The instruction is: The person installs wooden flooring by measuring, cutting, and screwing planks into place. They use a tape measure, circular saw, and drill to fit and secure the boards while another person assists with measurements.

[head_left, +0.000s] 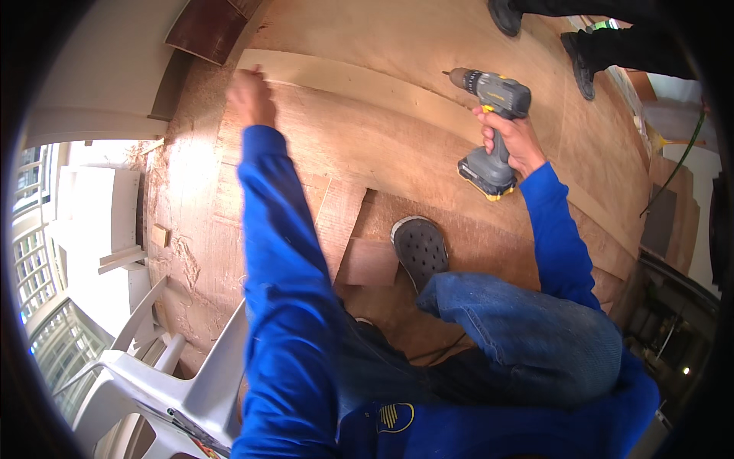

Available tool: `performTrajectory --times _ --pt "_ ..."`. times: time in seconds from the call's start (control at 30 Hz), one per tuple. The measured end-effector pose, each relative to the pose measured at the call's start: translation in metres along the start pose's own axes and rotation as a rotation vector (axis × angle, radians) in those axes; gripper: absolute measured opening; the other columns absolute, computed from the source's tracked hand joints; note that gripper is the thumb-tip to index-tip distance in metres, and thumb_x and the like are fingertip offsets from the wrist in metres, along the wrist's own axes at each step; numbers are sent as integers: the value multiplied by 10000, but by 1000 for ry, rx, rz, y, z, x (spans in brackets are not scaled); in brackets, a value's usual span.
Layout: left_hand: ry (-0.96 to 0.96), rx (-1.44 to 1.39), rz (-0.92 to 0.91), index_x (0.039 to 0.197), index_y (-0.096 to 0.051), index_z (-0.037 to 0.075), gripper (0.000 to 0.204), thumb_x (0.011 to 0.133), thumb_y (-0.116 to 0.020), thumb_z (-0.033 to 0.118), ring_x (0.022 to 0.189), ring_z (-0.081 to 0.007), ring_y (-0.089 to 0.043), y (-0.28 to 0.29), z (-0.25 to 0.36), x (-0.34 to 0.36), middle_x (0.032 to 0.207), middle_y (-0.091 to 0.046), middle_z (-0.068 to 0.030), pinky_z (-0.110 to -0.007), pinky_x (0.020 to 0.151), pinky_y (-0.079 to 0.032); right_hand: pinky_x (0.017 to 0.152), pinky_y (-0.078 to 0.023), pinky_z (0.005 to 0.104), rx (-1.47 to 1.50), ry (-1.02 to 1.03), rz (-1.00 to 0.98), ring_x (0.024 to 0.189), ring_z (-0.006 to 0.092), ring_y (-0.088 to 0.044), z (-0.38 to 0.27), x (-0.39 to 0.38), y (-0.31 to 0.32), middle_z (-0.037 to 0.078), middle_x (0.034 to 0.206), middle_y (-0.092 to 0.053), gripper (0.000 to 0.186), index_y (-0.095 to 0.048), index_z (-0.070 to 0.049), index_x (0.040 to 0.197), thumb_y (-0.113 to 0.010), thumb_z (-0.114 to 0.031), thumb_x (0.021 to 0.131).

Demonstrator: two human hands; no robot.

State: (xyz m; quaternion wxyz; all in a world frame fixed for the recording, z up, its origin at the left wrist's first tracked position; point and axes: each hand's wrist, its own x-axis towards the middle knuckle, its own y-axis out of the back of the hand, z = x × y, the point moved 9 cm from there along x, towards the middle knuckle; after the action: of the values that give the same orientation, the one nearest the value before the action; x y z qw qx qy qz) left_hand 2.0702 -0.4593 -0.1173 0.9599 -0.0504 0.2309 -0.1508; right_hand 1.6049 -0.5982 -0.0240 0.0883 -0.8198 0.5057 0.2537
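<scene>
Holding drill (pixel 498 93) above plank (pixel 336 76) in right fingers (pixel 488 131), apparently not drilling yet; cannot tell grip of left fingers (pixel 245 83), near plank's left end.

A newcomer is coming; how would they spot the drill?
Find the brown plywood, then the blue-sleeved right hand above it. That hand grips the cordless drill, whose grey body, yellow accents and blocky battery base set it apart from the plywood.
</scene>
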Motion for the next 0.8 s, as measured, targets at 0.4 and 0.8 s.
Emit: performTrajectory --times 0.4,0.8 --pt "700 -596 -438 1080 -585 71 251 969 -681 273 452 -59 -252 -100 -127 -216 1122 -713 -94 -231 463 -241 503 -450 242 53 115 -150 558 74 -519 -14 -81 -43 79 993 -681 320 -599 32 1190 -662 -39 884" --pt "765 -570 -332 1055 -630 33 272 960 -691 280 460 -75 -228 -93 -144 -227 1053 -712 -83 -240 459 -218 487 -448 251 33 83 -245 533 73 -522 -3 -80 -57 86 967 -681 334 -584 23 1187 -649 -11 862"
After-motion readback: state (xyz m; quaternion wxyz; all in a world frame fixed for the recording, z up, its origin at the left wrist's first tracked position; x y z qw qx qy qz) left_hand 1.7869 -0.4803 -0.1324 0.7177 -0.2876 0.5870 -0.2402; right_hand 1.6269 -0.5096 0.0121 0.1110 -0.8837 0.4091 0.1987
